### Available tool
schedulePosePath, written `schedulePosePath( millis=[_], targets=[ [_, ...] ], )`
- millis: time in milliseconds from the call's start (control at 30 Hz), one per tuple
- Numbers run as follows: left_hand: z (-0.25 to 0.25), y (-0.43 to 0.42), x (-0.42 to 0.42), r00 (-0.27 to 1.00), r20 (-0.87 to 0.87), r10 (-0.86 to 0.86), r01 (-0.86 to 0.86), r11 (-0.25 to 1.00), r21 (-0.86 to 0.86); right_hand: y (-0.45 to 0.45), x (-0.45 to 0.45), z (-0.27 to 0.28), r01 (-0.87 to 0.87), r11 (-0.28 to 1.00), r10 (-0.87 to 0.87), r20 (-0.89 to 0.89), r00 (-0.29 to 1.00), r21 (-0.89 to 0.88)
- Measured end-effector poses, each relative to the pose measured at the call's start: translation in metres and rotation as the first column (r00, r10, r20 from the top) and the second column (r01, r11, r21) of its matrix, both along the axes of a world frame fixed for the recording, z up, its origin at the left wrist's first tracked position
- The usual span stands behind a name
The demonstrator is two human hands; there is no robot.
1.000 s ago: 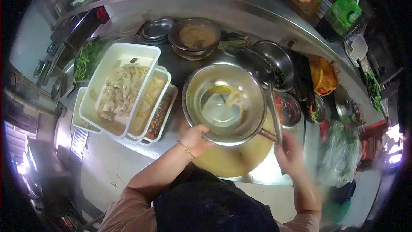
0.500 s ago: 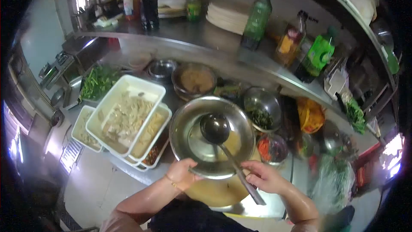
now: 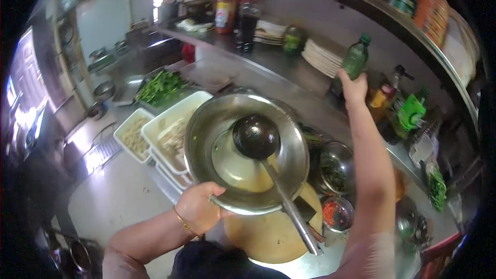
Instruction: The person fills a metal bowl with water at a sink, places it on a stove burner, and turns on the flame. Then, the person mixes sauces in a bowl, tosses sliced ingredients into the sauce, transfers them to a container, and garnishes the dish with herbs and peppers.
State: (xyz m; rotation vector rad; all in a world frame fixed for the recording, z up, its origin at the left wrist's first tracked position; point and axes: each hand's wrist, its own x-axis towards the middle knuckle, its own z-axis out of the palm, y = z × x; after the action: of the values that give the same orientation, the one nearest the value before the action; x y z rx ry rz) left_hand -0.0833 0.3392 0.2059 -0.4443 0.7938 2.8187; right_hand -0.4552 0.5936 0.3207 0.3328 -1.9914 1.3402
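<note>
"How far had the work come?"

"The steel bowl (image 3: 198,147) already had some pale liquid (image 3: 232,168) in it, and the ladle (image 3: 256,137) lay inside, its handle crossing the near rim."

"Where was this bowl?"

"It was above the cutting board (image 3: 258,240). The left hand (image 3: 199,207) was closed on its near-left rim, the thumb on top; the other fingers were mostly hidden."

"And the right hand (image 3: 355,87)?"

"It was wrapped around the green bottle (image 3: 356,59) at the shelf (image 3: 281,60). If the base was lifted, I could not tell. The bottle was not over the bowl, so I judged no pouring was under way."
</note>
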Motion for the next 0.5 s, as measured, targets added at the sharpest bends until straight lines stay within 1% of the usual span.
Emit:
schedulePosePath(
  millis=[33, 67, 100, 133, 167, 200, 300, 333, 433, 467, 500],
  targets=[
    [0.003, -0.003, 0.004, 1.0, 0.013, 0.024, -0.023, 1.0, -0.008, -0.005, 0.012, 0.001, 0.077, 0.983, -0.072, -0.033, 0.997, 0.164],
    [0.008, -0.005, 0.008, 0.999, -0.003, 0.036, -0.036, 0.999, -0.032, -0.016, 0.04, 0.003, 0.206, 0.907, -0.12, -0.244, 0.962, 0.367],
    [0.008, -0.01, 0.01, 0.999, -0.009, 0.043, -0.044, 0.999, -0.031, -0.027, 0.073, 0.005, 0.361, 0.776, -0.111, -0.452, 0.885, 0.517],
    [0.007, -0.014, 0.011, 0.999, -0.009, 0.04, -0.04, 0.999, -0.028, -0.032, 0.099, 0.009, 0.376, 0.634, 0.031, -0.508, 0.861, 0.676],
    [0.005, -0.018, 0.012, 1.0, -0.006, 0.024, -0.024, 0.999, -0.024, -0.033, 0.125, 0.013, 0.401, 0.455, 0.179, -0.523, 0.833, 0.795],
    [0.009, -0.021, 0.014, 0.999, -0.011, 0.043, -0.043, 0.998, -0.054, -0.035, 0.146, 0.016, 0.433, 0.255, 0.323, -0.498, 0.805, 0.865],
    [0.009, -0.03, 0.015, 1.0, -0.001, 0.018, -0.018, 0.999, -0.037, -0.043, 0.191, 0.017, 0.537, 0.015, 0.531, -0.462, 0.711, 0.844],
    [0.003, -0.035, 0.015, 1.0, -0.003, -0.014, 0.014, 0.999, -0.049, -0.043, 0.198, 0.014, 0.534, -0.021, 0.563, -0.432, 0.705, 0.845],
    [-0.001, -0.04, 0.013, 0.998, -0.021, -0.057, 0.057, 0.998, 0.0, -0.043, 0.215, 0.015, 0.464, -0.112, 0.576, -0.323, 0.751, 0.879],
    [-0.002, -0.041, 0.012, 0.998, -0.02, -0.056, 0.056, 0.998, -0.002, -0.045, 0.216, 0.018, 0.479, -0.058, 0.576, -0.363, 0.733, 0.876],
    [-0.004, -0.041, 0.01, 0.998, -0.021, -0.054, 0.054, 0.999, -0.005, -0.045, 0.219, 0.023, 0.512, -0.059, 0.542, -0.404, 0.737, 0.857]
  ],
)
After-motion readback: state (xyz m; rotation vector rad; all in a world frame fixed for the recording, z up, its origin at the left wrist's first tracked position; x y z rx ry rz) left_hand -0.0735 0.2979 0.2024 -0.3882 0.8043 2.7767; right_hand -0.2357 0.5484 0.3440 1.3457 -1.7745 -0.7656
